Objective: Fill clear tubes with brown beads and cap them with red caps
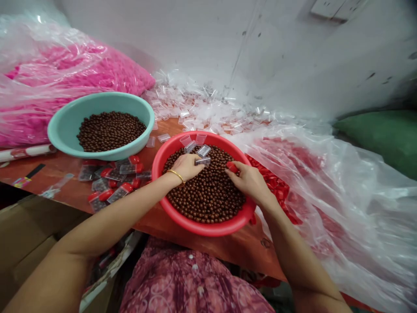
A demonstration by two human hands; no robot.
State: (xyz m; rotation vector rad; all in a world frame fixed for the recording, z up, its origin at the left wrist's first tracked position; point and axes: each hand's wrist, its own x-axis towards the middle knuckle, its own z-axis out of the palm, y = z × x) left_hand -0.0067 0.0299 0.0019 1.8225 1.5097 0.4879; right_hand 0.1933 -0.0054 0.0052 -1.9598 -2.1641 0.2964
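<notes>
L hand (187, 167): pinching clear box (202, 161), 12 o'clock over red basin (208, 230)
R hand (249, 180): pinching red cap (232, 166), ~2 o'clock
step: prob filling/capping, imo
next: needs cap lined up w/ box mouth

The light is soft and rather dim, seemingly from above, leaving the far wall (202, 48) a dull grey. White glare streaks the clear plastic (365, 208) on the right and the pink bag (100, 65) on the left; tiny highlights dot the brown beads (205, 200). Shadow darkens the space beneath the bench (241, 253). Wide-lens distortion stretches the edges, with fine detail smeared.
</notes>
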